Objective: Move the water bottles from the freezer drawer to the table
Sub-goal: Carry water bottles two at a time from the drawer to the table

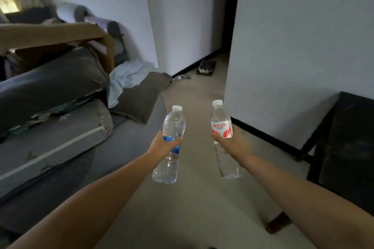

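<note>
head view, both arms stretched forward over a pale floor (194, 198). the left hand (162, 144) is wrapped round the middle of a clear water bottle with a blue label (170, 147), fingers curled across the label; the bottle stands nearly upright, white cap uppermost, its base hanging free below the hand. the right hand (229, 144) is curled round a second clear water bottle with a red-and-white label (222, 133), gripping just under the label; this bottle leans slightly, cap tilted toward the left, its lower half showing in front of the wrist. the two bottles are held side by side, near each other but apart — neither touches the floor or any furniture.

to the left lies a grey sofa (50, 137) with a worn cushion edged by a white zip line, a large dark cushion (52, 83) above it and a pale blue cloth (125, 75) bunched beside a brown cushion (139, 95). white walls (303, 36) flank a dark doorway gap; a small dark tray-like object (207, 66) lies on the floor by the far wall — its contents too blurred to tell. a black piece of furniture (348, 147) stands at the right edge.
</note>
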